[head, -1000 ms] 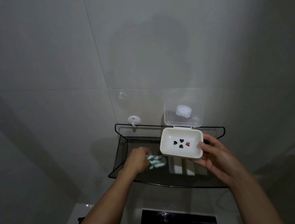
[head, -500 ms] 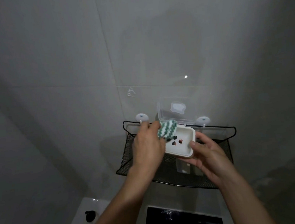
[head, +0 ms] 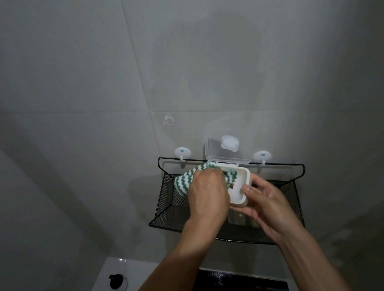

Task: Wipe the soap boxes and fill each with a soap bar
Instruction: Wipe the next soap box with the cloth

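A white soap box with its clear lid flipped up is held over the black mesh shelf. My right hand grips the box from its near right side, thumb on the rim. My left hand grips a green and white striped cloth and presses it into the box's tray, covering most of the inside. No soap bar is in view. A second white plastic piece lies on the shelf under the box, mostly hidden.
The shelf hangs on two white wall hooks against a grey tiled wall. Below are a white counter with two dark pump bottles and a dark basin.
My left hand lifted the cloth from the shelf and brought it into the box. The cloth now spreads over the tray, and the box sits a little lower in my right hand.
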### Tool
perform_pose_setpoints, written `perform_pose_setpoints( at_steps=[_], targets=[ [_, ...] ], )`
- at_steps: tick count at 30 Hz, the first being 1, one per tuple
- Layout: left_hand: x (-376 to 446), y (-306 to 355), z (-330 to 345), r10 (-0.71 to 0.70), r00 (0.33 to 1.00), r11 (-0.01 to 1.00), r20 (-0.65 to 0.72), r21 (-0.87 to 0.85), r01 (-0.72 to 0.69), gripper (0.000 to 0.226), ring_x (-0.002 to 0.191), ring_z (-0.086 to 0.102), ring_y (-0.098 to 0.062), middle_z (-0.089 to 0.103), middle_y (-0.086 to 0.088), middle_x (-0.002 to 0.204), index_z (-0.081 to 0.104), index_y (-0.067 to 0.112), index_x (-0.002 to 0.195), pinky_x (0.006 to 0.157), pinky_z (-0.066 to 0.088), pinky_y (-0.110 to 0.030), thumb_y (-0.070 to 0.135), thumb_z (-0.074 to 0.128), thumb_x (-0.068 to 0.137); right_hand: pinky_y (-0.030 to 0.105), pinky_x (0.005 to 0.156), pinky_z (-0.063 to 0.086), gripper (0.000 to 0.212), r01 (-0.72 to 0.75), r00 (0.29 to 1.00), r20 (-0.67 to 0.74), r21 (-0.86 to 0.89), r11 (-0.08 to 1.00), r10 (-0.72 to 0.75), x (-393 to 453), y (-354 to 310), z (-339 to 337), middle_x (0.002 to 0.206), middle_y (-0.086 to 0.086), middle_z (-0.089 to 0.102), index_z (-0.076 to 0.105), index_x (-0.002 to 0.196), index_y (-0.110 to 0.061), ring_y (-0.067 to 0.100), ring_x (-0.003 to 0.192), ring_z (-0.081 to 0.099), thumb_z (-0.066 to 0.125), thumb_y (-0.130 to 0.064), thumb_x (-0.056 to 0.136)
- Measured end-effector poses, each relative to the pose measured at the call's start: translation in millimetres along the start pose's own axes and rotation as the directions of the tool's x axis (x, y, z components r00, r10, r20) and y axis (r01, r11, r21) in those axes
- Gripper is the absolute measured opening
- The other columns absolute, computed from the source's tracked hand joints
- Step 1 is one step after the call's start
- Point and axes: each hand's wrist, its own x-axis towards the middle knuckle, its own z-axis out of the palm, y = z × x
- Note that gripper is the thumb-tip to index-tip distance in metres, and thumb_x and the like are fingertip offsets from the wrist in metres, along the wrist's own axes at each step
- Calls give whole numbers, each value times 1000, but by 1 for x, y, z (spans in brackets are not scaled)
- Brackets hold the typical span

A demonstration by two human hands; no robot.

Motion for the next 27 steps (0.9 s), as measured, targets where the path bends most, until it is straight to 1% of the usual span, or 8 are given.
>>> perform_pose_setpoints(
  at_steps=[4,7,10,14,19,22,24,27],
  targets=[
    [2,6,-11,-20,999,966,-45,-259,8,26,102,64,-26,73,-5,107,70,15,114,90,48,-38,17,64,89,43,71,63,42,9,1000,29,-3,1000,-9,1,-3,0,113,26,72,58,132,-4,32,91,75,59,-3,90],
    [1,13,-15,-76,997,888,-27,-457,55,23,98,65,-16,73,2,102,72,17,108,89,50,-32,17,65,86,42,73,63,40,6,999,50,-1,1000,-6,2,-1,4,110,20,74,58,132,-6,27,87,75,58,-4,93],
    [5,16,-20,-170,985,824,11,-547,149,13,83,67,-7,74,7,86,76,18,93,80,53,-28,25,67,86,41,71,63,40,21,998,57,3,1000,-21,1,2,7,106,16,75,60,130,-7,26,85,75,60,-7,90],
    [14,13,-22,-256,964,806,68,-536,252,22,70,68,-12,72,3,72,74,16,80,68,56,-31,39,74,81,43,73,63,43,34,997,67,-14,999,-33,-1,6,11,102,20,74,59,127,-6,29,85,75,64,-11,84],
    [17,17,-19,-307,950,843,60,-447,301,29,76,66,-20,70,-1,74,69,15,71,62,51,-28,42,81,70,34,70,62,32,30,996,86,-32,999,-28,-3,10,16,91,9,76,59,125,-7,19,78,74,53,4,95],
    [14,19,-17,-232,970,867,66,-439,237,22,84,67,-21,73,-2,82,74,16,78,71,53,-31,37,79,73,40,76,60,42,16,995,94,39,999,-19,-2,5,15,98,15,74,59,129,-1,23,82,72,50,8,89],
    [9,19,-17,-162,985,887,60,-428,172,20,89,68,-20,74,0,89,77,17,85,78,53,-33,34,77,76,42,79,59,52,-9,991,137,137,991,-10,-1,0,13,105,18,72,62,130,-4,26,83,71,52,-1,79],
    [4,16,-17,-70,996,914,47,-397,83,23,91,67,-20,76,-1,94,78,17,93,80,51,-29,33,77,77,42,79,61,42,-51,988,151,233,971,16,-1,-4,7,115,20,71,68,125,-6,29,91,72,51,-15,87]
  ],
)
